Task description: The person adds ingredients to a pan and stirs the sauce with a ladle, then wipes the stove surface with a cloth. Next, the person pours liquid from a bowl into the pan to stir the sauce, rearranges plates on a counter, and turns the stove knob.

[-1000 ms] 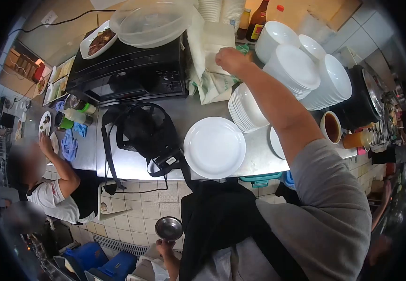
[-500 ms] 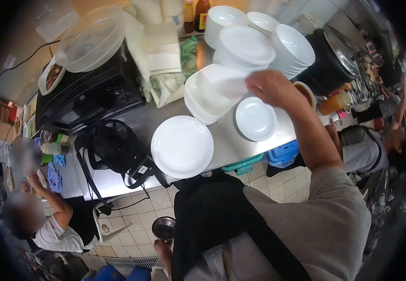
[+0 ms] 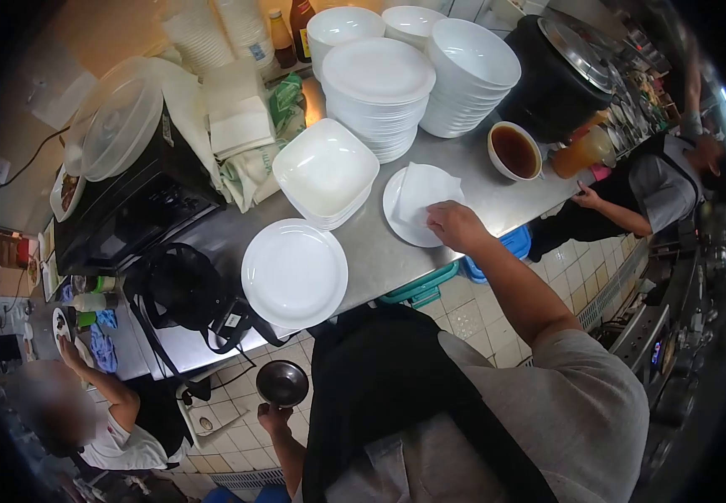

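Note:
My right hand (image 3: pixel 455 225) has its fingers closed on the edge of a white paper napkin (image 3: pixel 420 194), which lies over a small white plate (image 3: pixel 395 220) near the counter's front edge. My left hand (image 3: pixel 276 417) grips a dark metal bowl (image 3: pixel 282 382) by its rim, low beside my apron and off the counter. To the left of the small plate are stacked square white bowls (image 3: pixel 326 159) and, closer to me, a larger round white plate (image 3: pixel 294 272).
Stacked plates (image 3: pixel 377 75) and deep bowls (image 3: pixel 473 59) fill the back. A bowl of brown liquid (image 3: pixel 515 151) stands right, beside a black pot (image 3: pixel 547 75). A black bag (image 3: pixel 187 285) and a microwave (image 3: pixel 128 210) stand left. Co-workers (image 3: pixel 669 180) are on both sides.
My right hand has come down toward me with the napkin, from above the square bowls onto the small plate. The metal bowl in my left hand shows higher. The camera view has shifted.

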Motion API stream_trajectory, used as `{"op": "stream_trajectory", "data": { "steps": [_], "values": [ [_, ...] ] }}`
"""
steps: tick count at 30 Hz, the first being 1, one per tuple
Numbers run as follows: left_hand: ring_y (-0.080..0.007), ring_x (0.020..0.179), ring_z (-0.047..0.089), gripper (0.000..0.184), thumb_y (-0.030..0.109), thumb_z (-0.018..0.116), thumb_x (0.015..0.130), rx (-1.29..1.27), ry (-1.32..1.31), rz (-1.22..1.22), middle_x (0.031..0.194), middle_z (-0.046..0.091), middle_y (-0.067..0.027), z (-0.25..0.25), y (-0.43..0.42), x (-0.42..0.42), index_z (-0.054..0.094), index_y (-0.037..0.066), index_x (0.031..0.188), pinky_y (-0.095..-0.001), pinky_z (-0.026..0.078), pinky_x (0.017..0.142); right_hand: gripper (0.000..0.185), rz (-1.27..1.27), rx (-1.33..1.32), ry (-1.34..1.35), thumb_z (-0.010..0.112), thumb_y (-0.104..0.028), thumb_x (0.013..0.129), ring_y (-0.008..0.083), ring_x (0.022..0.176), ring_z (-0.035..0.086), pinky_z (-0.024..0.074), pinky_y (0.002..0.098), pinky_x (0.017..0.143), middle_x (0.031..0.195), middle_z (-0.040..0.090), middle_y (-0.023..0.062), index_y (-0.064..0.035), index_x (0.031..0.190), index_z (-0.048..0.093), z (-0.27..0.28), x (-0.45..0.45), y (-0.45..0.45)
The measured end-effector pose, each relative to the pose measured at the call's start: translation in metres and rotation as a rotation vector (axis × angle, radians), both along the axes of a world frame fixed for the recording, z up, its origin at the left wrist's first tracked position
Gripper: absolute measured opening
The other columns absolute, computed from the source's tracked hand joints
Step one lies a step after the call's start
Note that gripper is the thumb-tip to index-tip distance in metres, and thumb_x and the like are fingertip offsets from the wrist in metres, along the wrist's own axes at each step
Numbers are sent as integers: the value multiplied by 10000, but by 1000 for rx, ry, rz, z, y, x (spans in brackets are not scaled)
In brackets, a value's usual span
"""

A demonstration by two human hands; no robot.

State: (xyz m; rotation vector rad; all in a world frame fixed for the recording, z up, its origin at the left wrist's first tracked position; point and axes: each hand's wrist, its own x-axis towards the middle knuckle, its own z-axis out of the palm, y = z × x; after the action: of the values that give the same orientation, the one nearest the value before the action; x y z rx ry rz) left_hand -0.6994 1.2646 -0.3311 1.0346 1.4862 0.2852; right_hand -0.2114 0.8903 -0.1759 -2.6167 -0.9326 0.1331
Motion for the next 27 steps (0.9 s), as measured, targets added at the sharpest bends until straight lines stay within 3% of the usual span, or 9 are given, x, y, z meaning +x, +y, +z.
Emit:
{"op": "stream_trajectory", "data": {
  "steps": [4,6,9,12,16,18,23,26,27],
  "values": [
    [-166,517,497,249,4,659,747,166,-35,-237,639,481,-55,-38,-9,-42,412,28,720,-336,447,400,96,73,32,-17,635,-142,813,297,926,614,496,391,834,923,660,96,-55,850,655,2,0,1],
    [-186,543,538,242,55,687,744,247,-2,-364,668,519,-75,-63,-11,-74,452,0,751,-348,468,411,154,-44,-11,98,656,-149,803,297,1013,580,470,377,912,1046,648,103,-70,933,680,17,3,6],
    [-230,603,610,298,131,710,724,162,71,-346,727,584,-124,-56,-26,-86,495,-59,805,-372,518,446,227,-55,71,-127,684,-156,780,301,1096,532,440,373,964,1182,599,122,-81,995,691,1,11,5],
    [-245,587,618,256,85,682,698,143,112,-242,730,594,-152,-41,-40,-81,499,-64,798,-383,530,443,262,38,-63,-43,701,-162,768,307,1160,490,418,379,992,1251,551,135,-78,1016,691,-23,17,-1],
    [-264,554,615,223,48,659,683,151,189,-141,731,593,-175,-4,-55,-62,492,-51,793,-399,536,429,284,49,29,-17,710,-194,781,304,1170,505,438,397,977,1220,580,134,-58,1030,685,-2,30,-1],
    [-264,540,608,219,40,653,687,87,262,-53,716,578,-157,35,-66,-21,476,-38,788,-394,528,415,284,19,115,-62,723,-177,778,310,1153,526,449,388,970,1205,597,134,-63,1034,683,33,45,4],
    [-249,511,579,220,10,645,698,337,118,-313,682,535,-114,-32,-59,-59,434,-4,759,-382,501,397,292,-88,435,-343,747,-122,787,305,1096,591,488,364,928,1160,635,133,-66,1063,670,162,102,13],
    [-226,489,557,246,13,650,713,474,78,-457,661,519,-102,-30,-75,-57,406,8,742,-370,466,373,346,-173,156,-468,693,-220,847,311,1085,600,476,385,938,1163,636,154,-44,1142,646,202,134,2],
    [-223,497,561,235,28,681,692,299,118,-222,643,530,-97,7,-91,-29,452,9,739,-367,464,399,346,-171,158,-470,693,-220,847,311,1085,600,476,385,938,1163,636,154,-44,1142,646,203,142,1]
  ]
}}
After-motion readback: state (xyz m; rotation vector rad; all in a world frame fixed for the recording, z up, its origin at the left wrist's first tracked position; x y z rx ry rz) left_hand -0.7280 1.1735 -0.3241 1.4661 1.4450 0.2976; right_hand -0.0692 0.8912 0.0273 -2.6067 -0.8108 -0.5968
